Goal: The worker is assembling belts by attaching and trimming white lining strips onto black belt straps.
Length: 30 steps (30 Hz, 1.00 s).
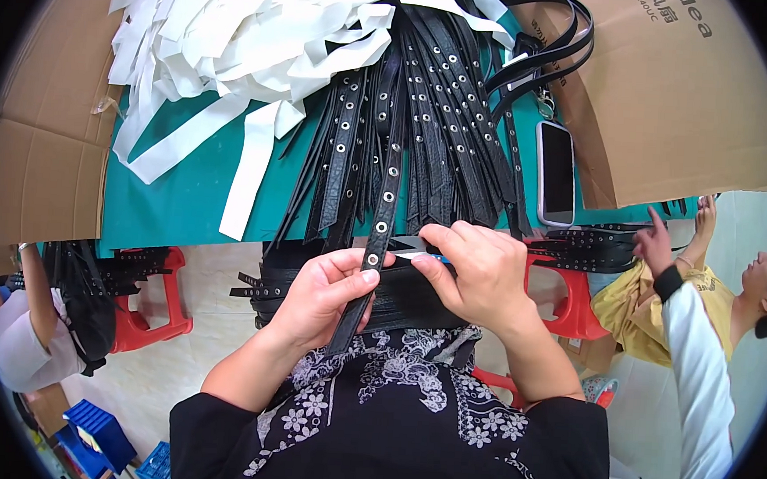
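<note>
My left hand (321, 290) pinches a black belt strap (383, 211) with metal eyelets between thumb and fingers. Its free end hangs down below my thumb, while the upper part runs back to the table. Closed in my right hand (487, 277) are small snips (408, 244) with metal blades and a bit of blue showing. The blades sit beside the strap, close to my left fingertips; most of the handle is hidden by my fingers. Many similar eyelet straps (440, 111) lie fanned out ahead, their ends toward me. More black straps (415, 296) lie across my lap.
White strips (229, 32) are heaped on the green table (170, 209). A phone (556, 173) lies by a cardboard box (672, 108) on the right; a cardboard panel (46, 157) stands left. Co-workers sit on both sides, near red stools (578, 295) hung with straps.
</note>
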Each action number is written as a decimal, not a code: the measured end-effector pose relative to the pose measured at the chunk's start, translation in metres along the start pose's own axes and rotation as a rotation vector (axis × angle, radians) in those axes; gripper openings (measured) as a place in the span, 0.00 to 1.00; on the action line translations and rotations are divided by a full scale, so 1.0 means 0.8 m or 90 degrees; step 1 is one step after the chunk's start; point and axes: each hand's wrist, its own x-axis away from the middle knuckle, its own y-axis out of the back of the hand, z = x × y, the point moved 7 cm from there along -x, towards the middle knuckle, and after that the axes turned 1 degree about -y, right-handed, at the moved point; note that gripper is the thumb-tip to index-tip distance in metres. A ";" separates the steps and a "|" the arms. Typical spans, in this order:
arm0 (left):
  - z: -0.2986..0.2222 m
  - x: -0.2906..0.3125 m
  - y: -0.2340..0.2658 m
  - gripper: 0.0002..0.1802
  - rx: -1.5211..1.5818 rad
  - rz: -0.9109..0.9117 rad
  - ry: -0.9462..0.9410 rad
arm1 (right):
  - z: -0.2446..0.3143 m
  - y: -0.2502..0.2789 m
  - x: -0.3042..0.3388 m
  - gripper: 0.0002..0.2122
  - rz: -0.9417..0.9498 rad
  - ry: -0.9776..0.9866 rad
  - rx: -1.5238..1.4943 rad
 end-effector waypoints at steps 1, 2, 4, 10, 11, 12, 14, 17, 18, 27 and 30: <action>-0.001 0.000 0.000 0.13 -0.010 -0.002 -0.003 | -0.001 0.001 -0.001 0.11 0.000 0.000 0.000; -0.001 0.001 -0.001 0.13 -0.010 -0.002 -0.004 | 0.002 0.002 -0.002 0.11 -0.002 0.022 0.006; -0.002 0.001 0.002 0.12 -0.045 -0.039 -0.027 | 0.004 0.001 -0.005 0.11 -0.003 0.045 0.012; -0.005 0.004 0.003 0.12 -0.043 -0.026 -0.036 | 0.010 -0.006 -0.008 0.09 0.033 0.061 0.009; -0.005 0.005 0.003 0.12 -0.043 -0.026 -0.037 | 0.010 -0.007 -0.009 0.09 0.032 0.064 -0.001; -0.005 0.005 0.004 0.12 -0.049 -0.022 -0.040 | 0.010 -0.008 -0.010 0.09 0.032 0.066 -0.011; -0.007 0.006 0.006 0.12 -0.055 -0.018 -0.044 | 0.009 -0.010 -0.013 0.09 0.030 0.083 -0.016; -0.007 0.008 0.007 0.12 -0.043 0.004 -0.016 | 0.008 -0.013 -0.017 0.08 0.033 0.117 -0.022; -0.007 0.008 0.007 0.12 -0.045 0.006 -0.011 | 0.010 -0.014 -0.017 0.08 0.038 0.135 -0.023; -0.008 0.007 0.002 0.14 -0.024 -0.012 -0.005 | -0.021 -0.003 -0.017 0.11 -0.080 -0.045 -0.167; -0.007 0.007 0.001 0.15 -0.018 -0.017 -0.007 | -0.019 -0.001 -0.015 0.10 -0.065 -0.062 -0.073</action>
